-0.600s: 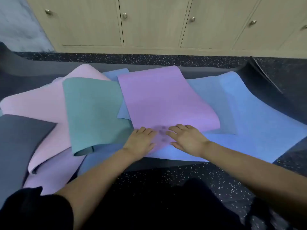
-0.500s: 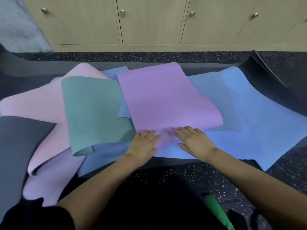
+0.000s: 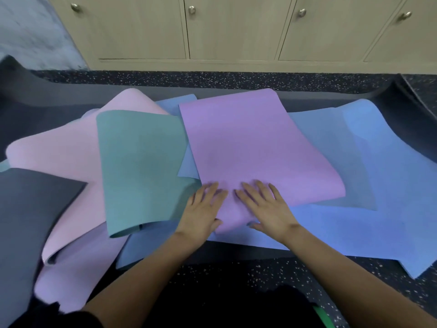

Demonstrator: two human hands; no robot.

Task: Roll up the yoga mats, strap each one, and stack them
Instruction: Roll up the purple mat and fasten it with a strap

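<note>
None of the mats (image 3: pixel 142 166) is rolled yet; they sprawl on the floor (image 3: pixel 236 268). Left hand (image 3: pixel 203 209) and right hand (image 3: pixel 267 207) lie flat, gripping nothing, on the near end of the purple mat (image 3: pixel 248 143).

Dark speckled rubber floor (image 3: pixel 236 81). Light wood cabinets (image 3: pixel 236 36) along the back, round metal knobs (image 3: pixel 192 10). Mottled grey-blue wall (image 3: pixel 30 31) at far left. Even, soft light.
</note>
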